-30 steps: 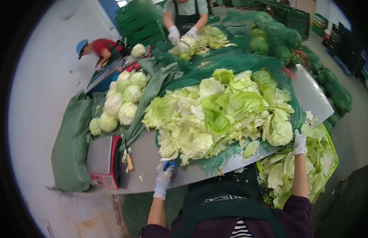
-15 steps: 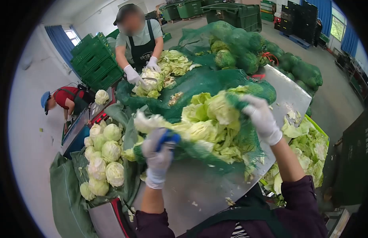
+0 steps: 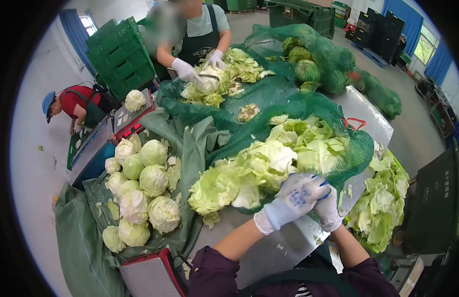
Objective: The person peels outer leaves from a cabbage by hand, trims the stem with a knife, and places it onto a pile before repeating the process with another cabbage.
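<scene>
My left hand (image 3: 300, 197), in a white glove with blue print, is closed at the near edge of a green mesh bag (image 3: 360, 151). Right beside it, partly covered by it, my gloved right hand (image 3: 329, 209) is also closed on the mesh. Most of my fingertips are hidden. Loose pale-green cabbage leaves (image 3: 259, 163) lie heaped on the spread mesh just beyond my hands. A red tie (image 3: 355, 123) shows at the bag's far right edge.
Across the metal table (image 3: 370, 116), a co-worker's gloved hands (image 3: 202, 69) work on a cabbage with a knife. Trimmed cabbages (image 3: 153, 180) pile at left by scales (image 3: 153, 272). Full net bags (image 3: 318, 59) lie behind. A leaf-filled crate (image 3: 383, 208) stands at right.
My hands were apart on either side of the leaves, lifting the mesh; now they are together at its near edge. The leaves have settled flatter. The view has shifted.
</scene>
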The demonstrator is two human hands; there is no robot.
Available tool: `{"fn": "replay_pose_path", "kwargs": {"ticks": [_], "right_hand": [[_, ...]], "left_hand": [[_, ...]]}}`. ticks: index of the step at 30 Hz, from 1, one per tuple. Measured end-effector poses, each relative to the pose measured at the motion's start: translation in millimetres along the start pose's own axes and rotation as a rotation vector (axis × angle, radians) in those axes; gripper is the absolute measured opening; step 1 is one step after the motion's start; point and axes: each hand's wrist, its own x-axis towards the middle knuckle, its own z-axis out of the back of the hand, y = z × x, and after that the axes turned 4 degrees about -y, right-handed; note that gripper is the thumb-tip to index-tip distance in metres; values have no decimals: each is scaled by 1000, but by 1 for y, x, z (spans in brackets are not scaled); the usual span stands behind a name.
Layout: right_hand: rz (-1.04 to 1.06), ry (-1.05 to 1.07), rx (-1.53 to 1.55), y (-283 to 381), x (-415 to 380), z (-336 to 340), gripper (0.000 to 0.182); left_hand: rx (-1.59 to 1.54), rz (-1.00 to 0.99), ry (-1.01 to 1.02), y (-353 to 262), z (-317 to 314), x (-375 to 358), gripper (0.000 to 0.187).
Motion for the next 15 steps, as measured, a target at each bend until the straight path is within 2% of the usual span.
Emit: {"fn": "replay_pose_path", "kwargs": {"ticks": [1,3,4,5,7,9,10,11,13,15], "right_hand": [[-128,-81,32,0,-4,1,10],[-244,-194,270,4,-15,3,10],[-241,-259,252,14,-20,6,11],[-244,-325,239,23,-23,8,12],[-265,-330,268,9,-26,21,12],[-217,-410,304,3,-30,26,12],[-213,-422,303,5,-37,27,12],[-183,-374,291,9,-44,30,13],[-134,-332,279,16,-52,36,15],[-153,-292,255,17,-62,45,22]], "left_hand": [[33,51,97,-5,1,-2,40],[-185,-38,-183,10,3,-29,41],[60,47,-134,4,31,-49,49],[159,152,-93,9,50,-74,58],[434,497,59,25,68,-128,92],[509,828,179,47,66,-177,102],[499,937,147,59,54,-198,101],[492,929,147,75,37,-220,101],[299,884,-76,120,2,-256,101],[535,365,-36,178,-20,-278,102]]}}
